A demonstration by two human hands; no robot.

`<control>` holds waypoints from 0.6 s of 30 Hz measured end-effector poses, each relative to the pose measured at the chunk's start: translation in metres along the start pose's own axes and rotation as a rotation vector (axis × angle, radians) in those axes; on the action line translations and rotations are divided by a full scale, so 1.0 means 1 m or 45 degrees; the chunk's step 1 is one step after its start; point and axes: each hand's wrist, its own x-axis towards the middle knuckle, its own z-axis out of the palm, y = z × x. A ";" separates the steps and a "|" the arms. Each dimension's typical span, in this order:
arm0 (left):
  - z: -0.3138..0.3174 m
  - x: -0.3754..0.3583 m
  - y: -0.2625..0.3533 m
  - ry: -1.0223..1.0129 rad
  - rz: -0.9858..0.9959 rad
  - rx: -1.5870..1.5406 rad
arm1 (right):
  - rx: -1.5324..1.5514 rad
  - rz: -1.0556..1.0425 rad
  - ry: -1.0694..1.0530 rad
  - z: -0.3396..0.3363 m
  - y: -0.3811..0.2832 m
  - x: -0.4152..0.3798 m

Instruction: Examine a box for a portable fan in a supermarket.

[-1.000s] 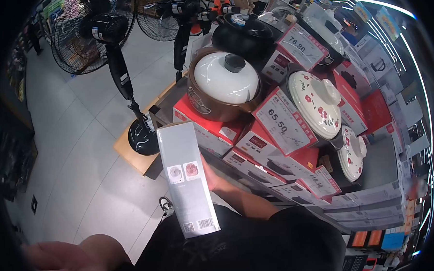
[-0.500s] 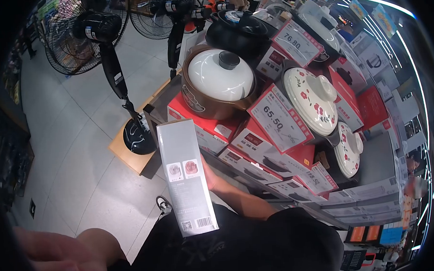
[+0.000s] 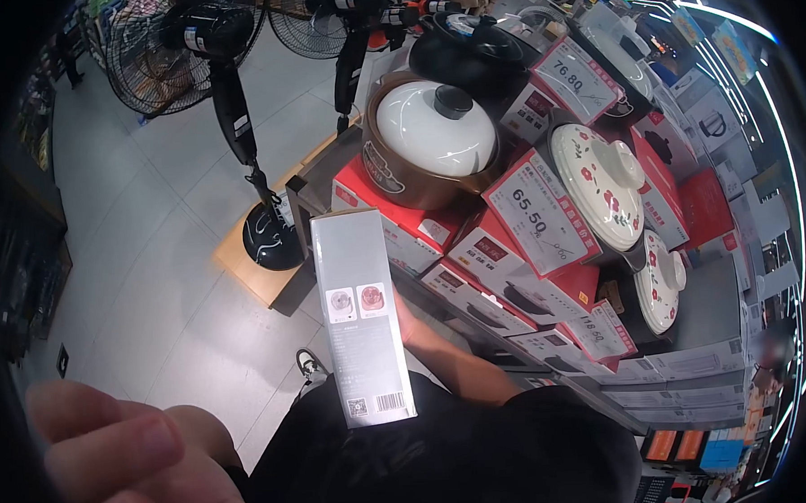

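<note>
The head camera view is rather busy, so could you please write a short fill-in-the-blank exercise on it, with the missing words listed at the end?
1. The right hand holds a box whose facing side shows ____ small product pictures.
2. The lid on the brown pot is coloured ____.
3. The lower of the two largest price signs reads ____.

Missing words: two; white; 65.50.
</note>
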 end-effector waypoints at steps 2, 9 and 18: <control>-0.003 -0.005 0.005 -0.018 -0.016 0.021 | 0.159 0.033 -0.073 -0.001 0.002 0.000; -0.020 -0.016 0.020 0.044 -0.153 0.149 | -1.444 -0.211 0.721 0.067 0.040 0.004; -0.041 -0.042 0.045 -0.006 -0.251 0.314 | -1.218 -0.216 0.760 0.059 0.036 0.013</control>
